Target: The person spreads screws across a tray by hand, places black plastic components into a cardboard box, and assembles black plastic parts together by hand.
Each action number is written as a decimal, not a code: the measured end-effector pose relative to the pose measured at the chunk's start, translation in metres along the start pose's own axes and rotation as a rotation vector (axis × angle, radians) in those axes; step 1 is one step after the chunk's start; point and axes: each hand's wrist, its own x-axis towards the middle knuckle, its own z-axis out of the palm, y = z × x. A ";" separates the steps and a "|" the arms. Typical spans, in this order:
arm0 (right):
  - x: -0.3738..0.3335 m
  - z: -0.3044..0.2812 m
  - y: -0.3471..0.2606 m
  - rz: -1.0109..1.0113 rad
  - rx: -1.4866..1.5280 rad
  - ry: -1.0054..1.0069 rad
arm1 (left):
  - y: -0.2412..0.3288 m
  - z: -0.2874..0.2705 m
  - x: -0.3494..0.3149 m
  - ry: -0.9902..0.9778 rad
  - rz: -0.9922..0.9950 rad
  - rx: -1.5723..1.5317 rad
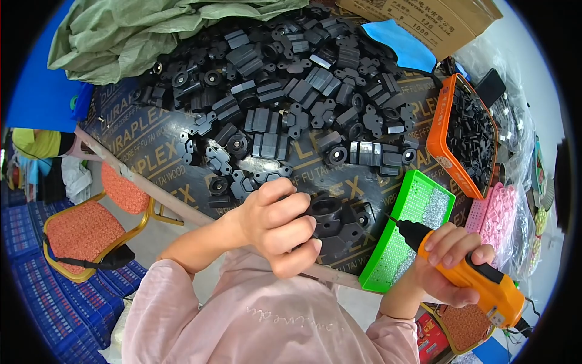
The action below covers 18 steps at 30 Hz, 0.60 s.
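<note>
My right hand (451, 261) is wrapped round an orange electric screwdriver (485, 282) with a black nose. Its thin bit points up and left, over the edge of a green perforated tray (383, 249) of small silver screws (431, 212). My left hand (282, 227) has its fingers curled inward; what they grip, if anything, is hidden. Right beside those fingertips is a black plastic part (348, 236) with a round opening, low over the table's near edge. The screwdriver's bit is apart from this part.
A large heap of black plastic parts (264, 121) covers the table's far side. An orange tray (439, 145) of small black pieces stands right, beside a pink basket (479, 209). A green cloth sack (121, 42), a blue sheet (400, 45) and a cardboard box (424, 21) lie behind.
</note>
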 end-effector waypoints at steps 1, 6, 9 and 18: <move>0.000 0.000 0.001 -0.001 -0.001 0.000 | 0.000 0.000 0.000 0.005 0.008 0.005; 0.000 0.000 0.002 -0.007 0.008 -0.004 | 0.001 -0.001 0.000 -0.024 0.002 0.044; 0.000 0.000 0.002 -0.007 0.007 -0.004 | 0.002 -0.011 0.001 -0.151 -0.132 -0.077; 0.005 -0.006 -0.003 -0.027 -0.057 0.044 | 0.020 -0.003 0.011 0.106 -1.417 -1.218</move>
